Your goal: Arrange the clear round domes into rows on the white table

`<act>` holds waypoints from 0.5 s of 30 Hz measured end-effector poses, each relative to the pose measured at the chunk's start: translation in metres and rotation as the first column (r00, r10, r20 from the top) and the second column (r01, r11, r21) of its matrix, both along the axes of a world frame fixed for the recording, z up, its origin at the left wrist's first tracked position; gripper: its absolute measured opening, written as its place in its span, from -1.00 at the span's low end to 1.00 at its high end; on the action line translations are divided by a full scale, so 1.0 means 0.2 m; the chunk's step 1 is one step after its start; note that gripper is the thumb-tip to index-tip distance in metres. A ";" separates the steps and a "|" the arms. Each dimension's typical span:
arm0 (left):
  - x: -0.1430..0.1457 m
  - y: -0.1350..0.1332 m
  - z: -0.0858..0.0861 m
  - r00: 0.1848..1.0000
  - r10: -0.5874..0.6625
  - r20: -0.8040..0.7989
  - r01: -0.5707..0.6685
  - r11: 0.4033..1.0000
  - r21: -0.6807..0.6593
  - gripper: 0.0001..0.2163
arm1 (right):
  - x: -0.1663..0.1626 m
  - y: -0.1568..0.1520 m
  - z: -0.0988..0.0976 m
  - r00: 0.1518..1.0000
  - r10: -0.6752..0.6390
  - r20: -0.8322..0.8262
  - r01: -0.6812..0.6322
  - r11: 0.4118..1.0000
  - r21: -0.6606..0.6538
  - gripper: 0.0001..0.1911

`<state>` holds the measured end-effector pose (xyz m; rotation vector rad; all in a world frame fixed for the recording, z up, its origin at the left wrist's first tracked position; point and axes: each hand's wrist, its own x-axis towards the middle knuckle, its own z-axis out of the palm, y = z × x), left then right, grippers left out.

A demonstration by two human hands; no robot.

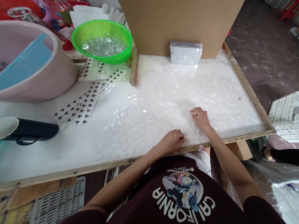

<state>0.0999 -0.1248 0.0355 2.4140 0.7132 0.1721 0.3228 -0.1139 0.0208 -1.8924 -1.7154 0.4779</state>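
Clear round discs, thin and glossy, lie spread in a layer over the white tabletop. My left hand rests near the front edge with its fingers curled inward; what they hold, if anything, is hidden. Further in and to the right, my right hand reaches down to the discs, its bent fingers slightly apart and no object visible between them. At the back of the layer stands a plastic-wrapped pale block, against a large cardboard box.
A green bowl of clear pieces sits back left, beside a large pink tub holding a blue sheet. Printed sticker sheets and a dark mug lie on the left. Wooden strips edge the table. White crates stand right.
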 end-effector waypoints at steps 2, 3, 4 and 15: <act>0.00 0.01 -0.02 1.000 0.006 0.008 -0.007 0.999 0.050 -0.84 | 0.02 -0.03 0.00 1.000 -0.013 0.006 0.013 1.000 0.009 -0.78; 0.00 0.01 -0.02 1.000 0.007 0.008 -0.007 0.997 0.071 -0.85 | 0.02 -0.05 0.00 1.000 -0.020 0.009 0.019 1.000 0.009 -0.78; 0.00 0.01 -0.03 1.000 0.006 0.004 -0.006 0.996 0.088 -0.86 | 0.03 -0.06 0.00 1.000 -0.025 0.012 0.025 1.000 0.009 -0.79; 0.01 0.01 -0.05 1.000 -0.016 -0.023 0.018 0.991 0.132 -0.92 | 0.09 -0.16 0.00 0.998 -0.052 0.032 0.051 0.998 0.045 -0.79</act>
